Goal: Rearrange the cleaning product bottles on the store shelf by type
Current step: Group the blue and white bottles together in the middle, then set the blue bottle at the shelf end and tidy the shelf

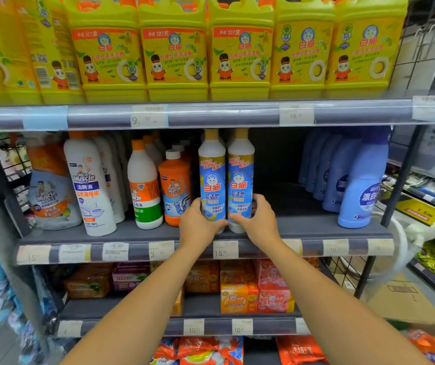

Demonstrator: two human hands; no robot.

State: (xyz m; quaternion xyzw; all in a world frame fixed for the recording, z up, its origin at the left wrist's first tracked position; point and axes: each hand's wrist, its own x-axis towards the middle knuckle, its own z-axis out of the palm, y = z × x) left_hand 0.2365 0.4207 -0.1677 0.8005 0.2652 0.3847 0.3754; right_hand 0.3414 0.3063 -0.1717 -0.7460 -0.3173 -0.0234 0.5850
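Note:
Two tall white bottles with blue cat labels and gold caps stand side by side at the front of the middle shelf [316, 230]. My left hand [198, 225] grips the base of the left bottle [211, 180]. My right hand [259, 222] wraps the base of the right bottle [240, 177]. Left of them stand a small orange drain-cleaner bottle [175, 188], a white bottle with an orange and green label [145, 188] and a white Mr Muscle toilet cleaner [89, 185]. A row of blue bleach bottles [361, 183] stands at the right end.
Yellow dish-soap jugs [174, 48] fill the top shelf. A refill pouch [50, 191] leans at the middle shelf's far left. Soap boxes [258, 288] sit on the shelf below. A bare gap lies between the cat-label bottles and the blue bottles. A cardboard box [406, 304] rests on the floor at right.

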